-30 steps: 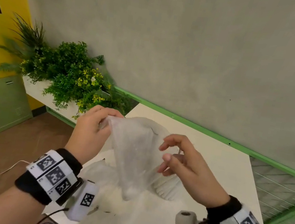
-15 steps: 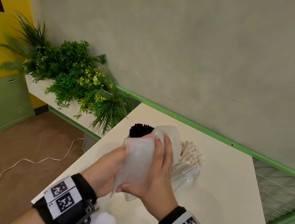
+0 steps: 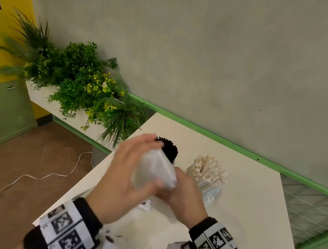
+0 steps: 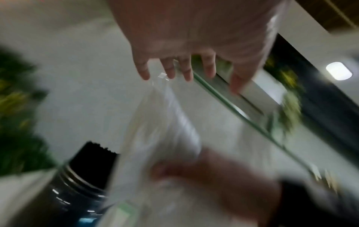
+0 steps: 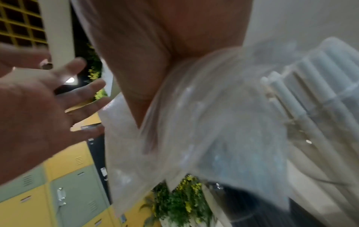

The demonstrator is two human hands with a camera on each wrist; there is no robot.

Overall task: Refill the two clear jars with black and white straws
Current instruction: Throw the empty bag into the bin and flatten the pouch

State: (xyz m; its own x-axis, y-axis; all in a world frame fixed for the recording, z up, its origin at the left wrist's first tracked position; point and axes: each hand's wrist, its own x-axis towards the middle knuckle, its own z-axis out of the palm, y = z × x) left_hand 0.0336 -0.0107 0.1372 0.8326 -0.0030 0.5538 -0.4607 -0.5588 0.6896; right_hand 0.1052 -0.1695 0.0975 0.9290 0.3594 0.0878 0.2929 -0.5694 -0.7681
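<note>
Your right hand (image 3: 181, 194) grips a crumpled clear plastic bag (image 3: 156, 170) from below, fingers curled around it, held above the white table (image 3: 252, 215). Your left hand (image 3: 126, 174) lies flat against the bag's left side, fingers straight and spread. Just behind the bag stands the jar of black straws (image 3: 168, 150); to its right, the jar of white straws (image 3: 207, 175). Both are on the table, straws upright. Green plants (image 3: 82, 86) fill the corner.

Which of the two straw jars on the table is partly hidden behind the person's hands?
The jar of black straws, on the left: the left hand and the clear plastic bag cover its body. The jar of white straws stands to the right, in plain view.
</note>
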